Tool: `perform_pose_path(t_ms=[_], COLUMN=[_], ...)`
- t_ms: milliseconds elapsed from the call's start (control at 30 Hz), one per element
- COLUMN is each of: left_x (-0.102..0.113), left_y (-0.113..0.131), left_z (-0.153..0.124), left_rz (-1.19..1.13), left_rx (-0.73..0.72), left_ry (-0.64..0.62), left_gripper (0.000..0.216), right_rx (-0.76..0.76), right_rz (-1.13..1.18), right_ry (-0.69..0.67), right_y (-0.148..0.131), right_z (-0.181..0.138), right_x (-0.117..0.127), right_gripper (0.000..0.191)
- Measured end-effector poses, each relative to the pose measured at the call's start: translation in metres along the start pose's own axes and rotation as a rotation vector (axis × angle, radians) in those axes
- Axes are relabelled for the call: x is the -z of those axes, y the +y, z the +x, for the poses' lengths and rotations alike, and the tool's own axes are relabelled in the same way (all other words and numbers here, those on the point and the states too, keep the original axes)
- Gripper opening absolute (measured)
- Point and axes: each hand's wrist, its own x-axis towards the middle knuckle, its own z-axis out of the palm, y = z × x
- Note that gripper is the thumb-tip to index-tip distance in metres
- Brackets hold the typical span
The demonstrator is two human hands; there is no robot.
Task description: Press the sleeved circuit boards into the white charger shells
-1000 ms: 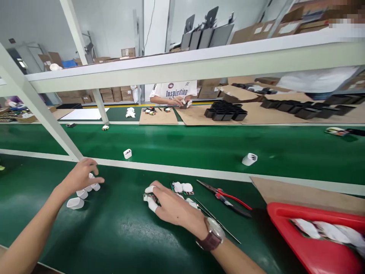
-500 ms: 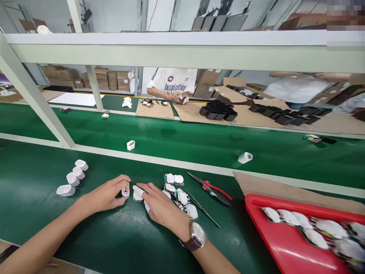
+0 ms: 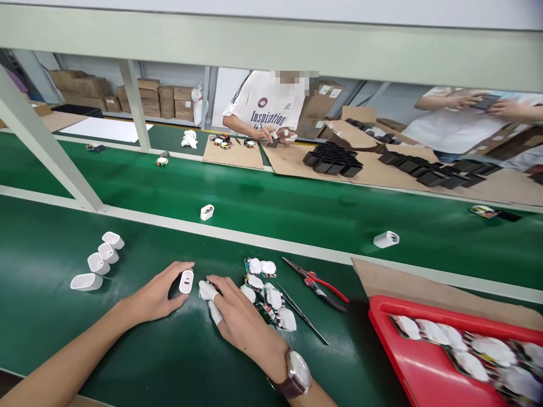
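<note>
My left hand (image 3: 158, 294) grips a small white charger housing (image 3: 185, 281) between thumb and fingers, its slotted end facing me. Just to its right, my right hand (image 3: 240, 316), with white finger cots and a wristwatch, is closed on a small circuit board (image 3: 201, 292), mostly hidden under the fingertips. Beside that hand lie several circuit boards (image 3: 271, 297) topped with white pads. Tweezers (image 3: 303, 315) and red-handled pliers (image 3: 314, 282) rest right of them. Several open white housings (image 3: 98, 263) stand in a slanted row at the left.
A red tray (image 3: 394, 345) of more boards sits at the right on cardboard (image 3: 394, 282). White housings (image 3: 207, 212) lie on the green conveyor belt (image 3: 271, 200). A pale frame post (image 3: 55, 147) and crossbeam span the bench. Across the belt, people handle black cases (image 3: 333, 158).
My view has tipped downward. The housing in my left hand has turned so its slotted end shows. My right hand remains at the board, with its fingers covering more of it.
</note>
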Motion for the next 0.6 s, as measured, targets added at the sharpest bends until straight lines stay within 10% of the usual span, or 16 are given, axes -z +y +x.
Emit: perform_pose_path(t_ms=[600], left_x=[-0.003], left_y=[-0.002], left_z=[0.000], left_rz=[0.007], left_rx=[0.005], left_ry=[0.038], left_gripper=[0.070], right_rx=[0.048], right_rz=[-0.001], right_ry=[0.011], right_y=[0.011], right_z=[-0.002], right_x=[0.002], right_gripper=[0.048])
